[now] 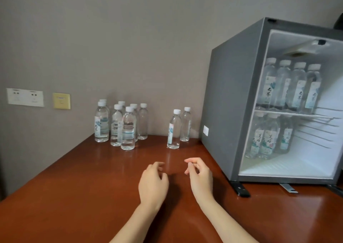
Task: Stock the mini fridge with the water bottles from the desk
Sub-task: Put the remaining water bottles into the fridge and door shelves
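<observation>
A grey mini fridge [232, 98] stands on the right of the desk, its inside in full view. Several water bottles [293, 87] stand on its upper wire shelf and three more bottles [269, 137] on its floor at the left. On the desk, a cluster of several clear bottles [128, 127] with white caps stands by the wall. Two more bottles [174, 129] stand apart, just left of the fridge. My left hand [153, 183] and my right hand [201, 176] hover over the desk in front of that pair, fingers loosely curled, holding nothing.
The reddish-brown wooden desk [83, 196] meets a grey wall at the back. Wall sockets [25, 97] and a yellowish switch plate [61, 101] sit on the wall at the left. A dark fridge foot [240, 188] sticks out onto the desk.
</observation>
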The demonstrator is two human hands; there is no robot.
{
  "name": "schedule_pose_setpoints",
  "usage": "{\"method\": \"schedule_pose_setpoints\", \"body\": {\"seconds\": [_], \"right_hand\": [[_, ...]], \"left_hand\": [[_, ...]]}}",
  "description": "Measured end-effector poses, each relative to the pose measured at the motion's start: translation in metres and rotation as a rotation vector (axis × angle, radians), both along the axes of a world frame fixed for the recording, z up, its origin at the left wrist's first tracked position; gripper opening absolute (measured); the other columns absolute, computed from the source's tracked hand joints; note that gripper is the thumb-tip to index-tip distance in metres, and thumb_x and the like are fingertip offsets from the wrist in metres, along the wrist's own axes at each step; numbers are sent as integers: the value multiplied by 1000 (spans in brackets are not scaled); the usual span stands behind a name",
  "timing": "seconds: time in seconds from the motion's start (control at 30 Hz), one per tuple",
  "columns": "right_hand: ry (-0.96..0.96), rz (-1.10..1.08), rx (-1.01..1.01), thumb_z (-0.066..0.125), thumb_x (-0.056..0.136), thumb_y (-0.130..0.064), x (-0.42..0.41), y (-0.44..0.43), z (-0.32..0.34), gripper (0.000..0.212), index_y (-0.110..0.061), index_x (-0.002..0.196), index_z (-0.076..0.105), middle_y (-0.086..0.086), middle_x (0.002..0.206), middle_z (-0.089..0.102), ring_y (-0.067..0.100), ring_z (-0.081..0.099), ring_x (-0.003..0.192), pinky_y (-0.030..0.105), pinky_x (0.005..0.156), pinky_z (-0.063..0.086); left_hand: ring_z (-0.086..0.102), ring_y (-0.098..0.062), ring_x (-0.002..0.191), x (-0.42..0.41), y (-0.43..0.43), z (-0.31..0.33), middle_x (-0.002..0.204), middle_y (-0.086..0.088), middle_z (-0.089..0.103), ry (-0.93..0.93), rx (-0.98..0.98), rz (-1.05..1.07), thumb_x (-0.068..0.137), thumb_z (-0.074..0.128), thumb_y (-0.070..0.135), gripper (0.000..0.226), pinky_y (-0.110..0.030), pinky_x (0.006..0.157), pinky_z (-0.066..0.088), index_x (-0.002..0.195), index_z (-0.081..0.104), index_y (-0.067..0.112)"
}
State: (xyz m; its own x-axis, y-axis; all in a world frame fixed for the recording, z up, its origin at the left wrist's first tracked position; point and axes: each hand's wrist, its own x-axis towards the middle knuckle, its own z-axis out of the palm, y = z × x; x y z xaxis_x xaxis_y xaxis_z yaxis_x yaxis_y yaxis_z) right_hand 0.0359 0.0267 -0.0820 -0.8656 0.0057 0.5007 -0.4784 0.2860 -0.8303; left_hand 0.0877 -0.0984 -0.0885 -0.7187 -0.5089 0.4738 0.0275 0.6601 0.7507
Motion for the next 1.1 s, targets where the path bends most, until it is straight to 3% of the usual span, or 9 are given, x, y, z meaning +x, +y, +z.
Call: {"method": "schedule_pose_setpoints", "body": {"seconds": [0.13, 0.2, 0.3, 0.47, 0.7, 0.87, 1.03, 1.1], "right_hand": [[-25, 33, 11, 53, 95, -13, -9, -19, 2, 24, -30, 85, 66, -14, 63, 64, 4, 55, 54, 22, 52, 42], [-74, 35, -20, 53, 94, -12, -19, -23, 1, 25, -30, 85, 67, -12, 62, 64, 8, 60, 60, 33, 63, 53], [-183, 31, -80, 53, 93, -13, -33, -26, -1, 25, -30, 83, 68, -10, 61, 64, 13, 64, 69, 44, 76, 56], [-241, 58, -108, 54, 92, -14, -58, -38, -2, 21, -29, 84, 66, -8, 71, 69, 7, 67, 76, 41, 82, 56], [-214, 66, -101, 56, 92, -17, -96, -60, -2, 16, -28, 84, 65, -8, 72, 69, 11, 67, 77, 44, 83, 55], [-148, 118, -32, 57, 93, -19, -103, -83, -2, 18, -33, 82, 63, -11, 72, 69, 8, 67, 76, 40, 80, 56], [-166, 257, -26, 60, 91, -21, -101, -112, -4, 11, -32, 88, 64, -8, 83, 71, 9, 67, 84, 41, 83, 55], [-193, 331, -43, 59, 93, -23, -100, -126, -4, 11, -32, 95, 64, -4, 93, 71, 11, 66, 92, 40, 88, 54]], "left_hand": [[57, -17, 103, -5, -27, -1, 105, 7, 63, -21, 46, 82, 89, 51, 11, 30, -25, 78, 39, 115, 62, 22], [57, -16, 101, -11, -30, -1, 102, 9, 61, -35, 10, 64, 89, 51, 11, 31, -24, 77, 39, 115, 61, 23], [56, -12, 95, -25, -32, -1, 97, 11, 58, -50, -55, 18, 88, 53, 12, 31, -22, 77, 39, 117, 60, 23], [54, -8, 84, -55, -39, 0, 94, 11, 60, -69, -71, -10, 88, 52, 13, 32, -19, 72, 36, 117, 60, 23], [60, -13, 93, -87, -51, -1, 98, 10, 66, -65, 30, -19, 88, 50, 13, 32, -22, 75, 36, 116, 62, 25], [56, -19, 110, -93, -69, 0, 121, -1, 56, 25, 198, 118, 88, 51, 9, 40, -22, 86, 34, 126, 56, 19], [52, -22, 91, -92, -103, 7, 138, -11, 41, 104, 406, 259, 89, 49, 6, 51, -27, 85, 34, 139, 42, 13], [54, -22, 105, -93, -115, 8, 142, -9, 40, 125, 447, 243, 91, 51, 7, 51, -26, 88, 33, 141, 40, 13]]}}
